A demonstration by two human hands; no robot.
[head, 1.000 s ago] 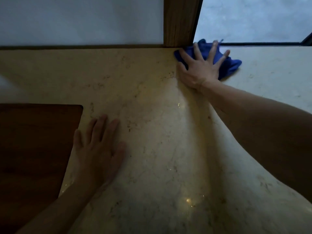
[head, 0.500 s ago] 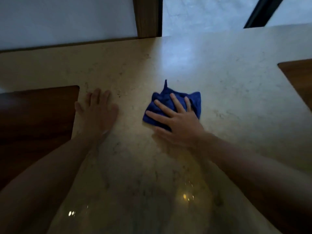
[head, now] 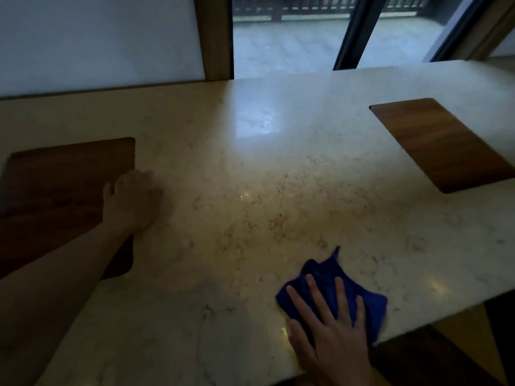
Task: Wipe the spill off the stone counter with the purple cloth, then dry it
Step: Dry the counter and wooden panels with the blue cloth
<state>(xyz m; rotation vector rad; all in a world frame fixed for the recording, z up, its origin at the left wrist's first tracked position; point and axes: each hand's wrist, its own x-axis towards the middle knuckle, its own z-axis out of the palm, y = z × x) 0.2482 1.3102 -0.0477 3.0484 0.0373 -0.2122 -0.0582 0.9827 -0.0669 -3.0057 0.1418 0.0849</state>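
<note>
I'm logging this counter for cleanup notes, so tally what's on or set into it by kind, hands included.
Cloths: 1, the purple cloth
Wooden panels: 2, left wooden panel and right wooden panel
Hands: 2, left hand and right hand
Total: 5

A pale wall (head: 97,37) meets a wooden post (head: 213,37) beside dark-framed windows (head: 287,43) onto a dim terrace.

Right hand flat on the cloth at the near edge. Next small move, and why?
Probably push the purple cloth away from the near edge, toward mid-counter. The right hand presses it flat close to the stone counter edge, so pulling nearer would run it off. The left hand braces.
</note>
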